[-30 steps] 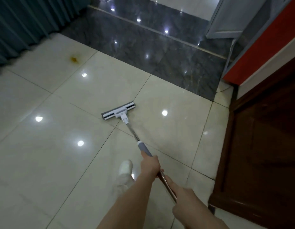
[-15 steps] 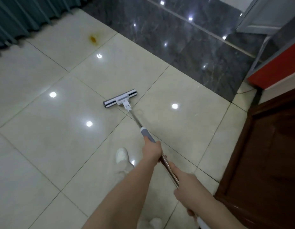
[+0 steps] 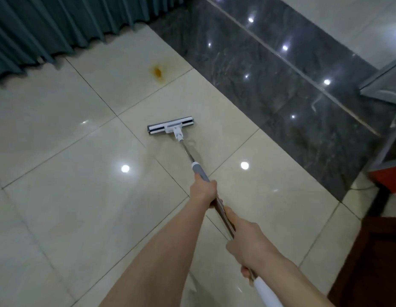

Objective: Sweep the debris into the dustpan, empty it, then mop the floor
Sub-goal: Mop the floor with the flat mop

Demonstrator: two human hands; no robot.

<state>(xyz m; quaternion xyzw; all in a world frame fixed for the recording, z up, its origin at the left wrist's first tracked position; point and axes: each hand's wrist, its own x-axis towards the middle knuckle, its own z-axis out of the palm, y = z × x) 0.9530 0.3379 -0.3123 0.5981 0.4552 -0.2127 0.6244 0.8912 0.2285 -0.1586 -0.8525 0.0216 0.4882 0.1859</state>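
Note:
A flat mop with a grey and white head (image 3: 171, 126) rests on the glossy cream tile floor (image 3: 77, 196), its metal pole (image 3: 187, 151) running back toward me. My left hand (image 3: 203, 191) grips the pole just below its grey sleeve. My right hand (image 3: 248, 244) grips the pole lower down, above its white end. An orange-brown stain (image 3: 157, 72) marks a tile beyond the mop head, apart from it. No dustpan or loose debris is visible.
Teal pleated curtains (image 3: 59, 25) hang along the far left. A dark marble strip (image 3: 270, 74) crosses the floor at right. A red-and-grey cabinet (image 3: 387, 176) and a dark wooden panel (image 3: 374, 262) stand at the right edge.
The mop head has slid forward, closer to the stain, and both hands moved with the pole. My view has tilted up and left, so the foot seen earlier is out of sight.

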